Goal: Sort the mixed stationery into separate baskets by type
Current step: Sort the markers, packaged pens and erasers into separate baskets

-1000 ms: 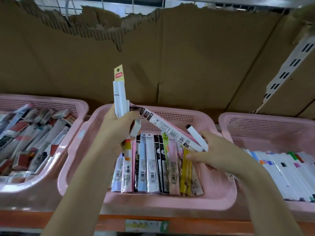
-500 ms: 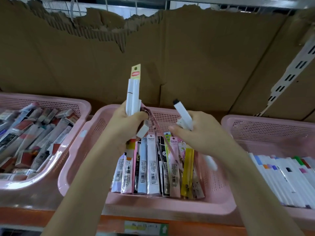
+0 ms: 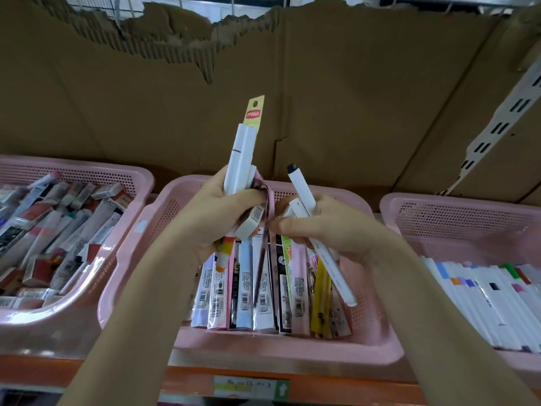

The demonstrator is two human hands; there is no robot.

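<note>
1. Left hand (image 3: 216, 218): fingers (image 3: 248, 197) wrapped tight around a bundle. In it: a white pen pack with a yellow hang tab (image 3: 244, 150) standing upright above the fist, a small white barcoded box (image 3: 251, 222) at the thumb side, and a yellow-and-orange item (image 3: 225, 253) poking out below the palm.
2. Right hand (image 3: 325, 227): fingers (image 3: 288, 227) closed on a white marker with a black cap (image 3: 304, 197). Marker tilted, cap end up and far, tail end down and right, over the basket contents.
3. Between the two hands: a thin pinkish-brown packaged strip (image 3: 265, 244) hanging down. It touches the left-hand bundle at its top; right fingertips sit just beside it. Actual contact with the right hand cannot be told.
4. Both hands are above the middle pink perforated plastic basket (image 3: 292, 347), which holds flat packaged pens (image 3: 263, 291) lined up side by side, barcodes near.
5. Left pink basket (image 3: 123, 183): jumbled small boxed and wrapped stationery pieces (image 3: 61, 230), red, white and black.
6. Right pink basket (image 3: 456, 212): white markers with coloured bands (image 3: 483, 291) lying parallel.
7. Baskets rest on an orange shelf edge (image 3: 336, 385) carrying a yellow-and-green label (image 3: 251, 388).
8. Far side: torn brown corrugated cardboard backing (image 3: 351, 98); a white slotted shelf upright (image 3: 503, 121) at far right.
</note>
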